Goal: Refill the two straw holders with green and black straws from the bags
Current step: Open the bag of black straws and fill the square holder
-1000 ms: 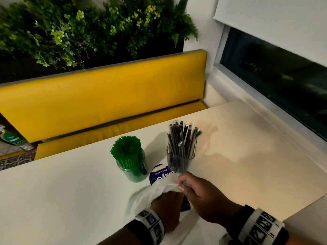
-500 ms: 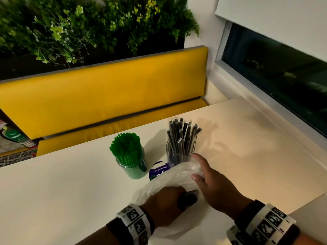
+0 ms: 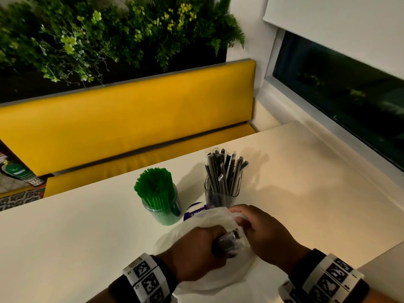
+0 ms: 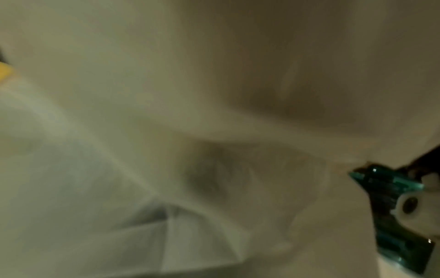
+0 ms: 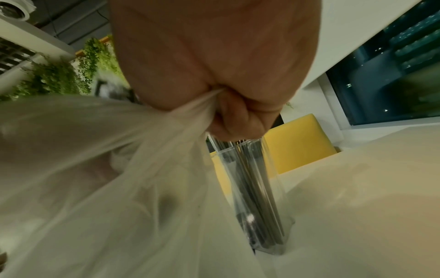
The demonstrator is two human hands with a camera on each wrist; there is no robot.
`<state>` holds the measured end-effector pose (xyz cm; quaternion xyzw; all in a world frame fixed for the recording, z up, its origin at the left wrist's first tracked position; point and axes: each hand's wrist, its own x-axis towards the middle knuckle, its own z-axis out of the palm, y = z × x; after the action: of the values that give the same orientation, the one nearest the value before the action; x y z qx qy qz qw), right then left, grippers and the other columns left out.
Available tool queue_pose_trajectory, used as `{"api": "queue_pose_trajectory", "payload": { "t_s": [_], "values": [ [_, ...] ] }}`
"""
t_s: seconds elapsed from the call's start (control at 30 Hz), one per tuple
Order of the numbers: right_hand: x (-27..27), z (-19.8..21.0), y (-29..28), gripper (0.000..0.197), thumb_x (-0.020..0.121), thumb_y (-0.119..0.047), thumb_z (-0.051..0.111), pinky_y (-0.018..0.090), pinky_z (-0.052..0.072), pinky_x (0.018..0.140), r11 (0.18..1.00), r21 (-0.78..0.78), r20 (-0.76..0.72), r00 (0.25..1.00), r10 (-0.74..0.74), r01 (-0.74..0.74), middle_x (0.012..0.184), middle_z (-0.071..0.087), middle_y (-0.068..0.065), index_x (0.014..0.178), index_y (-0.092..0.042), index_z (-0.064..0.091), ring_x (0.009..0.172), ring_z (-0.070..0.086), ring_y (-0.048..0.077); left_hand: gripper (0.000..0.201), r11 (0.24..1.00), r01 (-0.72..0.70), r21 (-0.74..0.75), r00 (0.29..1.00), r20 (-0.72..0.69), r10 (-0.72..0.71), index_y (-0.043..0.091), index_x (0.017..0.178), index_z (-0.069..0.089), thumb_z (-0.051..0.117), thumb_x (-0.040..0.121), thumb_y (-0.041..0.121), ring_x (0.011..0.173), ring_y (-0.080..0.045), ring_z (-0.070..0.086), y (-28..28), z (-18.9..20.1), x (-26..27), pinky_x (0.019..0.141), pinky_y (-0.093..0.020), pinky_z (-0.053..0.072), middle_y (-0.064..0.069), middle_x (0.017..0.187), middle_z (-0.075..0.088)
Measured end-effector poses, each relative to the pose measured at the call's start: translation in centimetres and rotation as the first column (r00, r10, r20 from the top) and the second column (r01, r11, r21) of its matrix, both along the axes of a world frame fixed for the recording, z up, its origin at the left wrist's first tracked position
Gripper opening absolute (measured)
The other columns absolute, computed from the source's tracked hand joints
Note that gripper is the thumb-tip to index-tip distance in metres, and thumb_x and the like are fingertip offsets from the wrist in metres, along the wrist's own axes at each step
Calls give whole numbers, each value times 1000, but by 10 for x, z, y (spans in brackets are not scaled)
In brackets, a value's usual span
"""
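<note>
White, thin plastic bag (image 3: 209,278) lies crumpled on the table (image 3: 306,193) just in front of the clear holder (image 3: 222,193) of black straws and the green-straw jar (image 3: 162,212), close by so I judge the refill is a short lift. My right hand (image 3: 265,235) pinches the bag's mouth to keep it open, while my left hand (image 3: 196,251) is fisted round a wrapped bundle of black straws (image 3: 227,243) at that mouth

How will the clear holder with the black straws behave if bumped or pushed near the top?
Likely tippy: the clear holder is tall and narrow, and its black straws stand well above the rim, fanned out. Probably light, being thin clear plastic. A low push would more likely slide it across the smooth table.
</note>
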<state>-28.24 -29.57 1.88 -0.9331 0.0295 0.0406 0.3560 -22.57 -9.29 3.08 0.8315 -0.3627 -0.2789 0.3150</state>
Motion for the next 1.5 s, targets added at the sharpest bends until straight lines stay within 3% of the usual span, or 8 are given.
{"api": "queue_pose_trajectory", "payload": {
  "t_s": [0.13, 0.27, 0.47, 0.67, 0.77, 1.07, 1.23, 1.5],
  "values": [
    [3, 2, 2, 32, 100, -39, 41, 20, 41, 67, 978, -207, -53, 999, -8, -3, 104, 43, -12, 132, -39, 45, 77, 56, 12, 15, 939, -121, -323, 972, -229, 46, 28, 84, 70, 69, 87, 14, 72, -5, 61, 5, 61, 6, 73, -27, 53, 7, 79, 69],
    [4, 0, 4, 67, 93, -35, 53, 26, 45, 53, 911, -413, -50, 998, -29, 5, 115, 52, -2, 152, -31, 21, 62, 58, 17, 19, 564, -480, -672, 873, -430, 230, 23, 83, 72, 60, 86, 8, 90, -27, 67, -7, 125, 51, 89, -47, 55, -8, 84, 71],
    [20, -7, 9, 70, 87, -19, 57, 31, 51, 53, 860, -510, -111, 992, -59, -6, 146, 41, 4, 149, -27, 27, 62, 64, 22, 4, 388, -679, -623, 730, -522, 440, 8, 97, 60, 58, 95, 5, 79, -21, 62, -70, 102, 109, 76, -40, 53, -10, 82, 65],
    [25, -1, 10, 64, 94, -18, 49, 34, 54, 71, 890, -455, -129, 987, -98, 29, 159, 23, -2, 151, -27, 21, 89, 68, 23, 10, 417, -705, -574, 691, -421, 588, 23, 89, 67, 65, 92, 13, 78, -11, 66, -95, 56, 125, 75, -36, 53, 3, 82, 71],
    [25, -1, 11, 66, 94, -19, 49, 35, 54, 72, 896, -443, -143, 985, -96, 23, 161, 19, -3, 152, -26, 17, 92, 67, 22, 12, 661, -596, -456, 790, -188, 583, 30, 96, 67, 71, 84, 32, 91, -8, 65, -95, 30, 123, 86, -33, 50, 6, 95, 67],
    [27, -4, 12, 68, 95, -21, 50, 31, 53, 72, 913, -404, -135, 984, -112, 48, 161, 17, -2, 153, -24, 14, 91, 67, 20, 133, 932, -318, -171, 936, 97, 337, 40, 154, -7, 86, 60, 56, 146, -16, 18, -75, 64, 127, 110, -39, 32, 9, 162, 5],
    [27, -5, 14, 71, 92, -20, 52, 33, 54, 68, 907, -417, -120, 985, -121, 61, 157, 22, -3, 152, -27, 14, 84, 66, 22, 83, 982, -176, 69, 759, 645, 90, 35, 154, 6, 38, 87, 73, 152, -25, 5, -111, 45, 114, 119, -52, 14, -1, 166, 5],
    [27, -6, 15, 74, 91, -21, 52, 33, 54, 66, 903, -425, -113, 985, -129, 69, 154, 27, -6, 152, -30, 11, 83, 66, 22, 59, 959, -9, 284, 639, 739, -213, 37, 149, 24, 36, 95, 57, 148, -30, 18, -117, 19, 115, 114, -62, 19, -2, 163, 19]
  ]
}}
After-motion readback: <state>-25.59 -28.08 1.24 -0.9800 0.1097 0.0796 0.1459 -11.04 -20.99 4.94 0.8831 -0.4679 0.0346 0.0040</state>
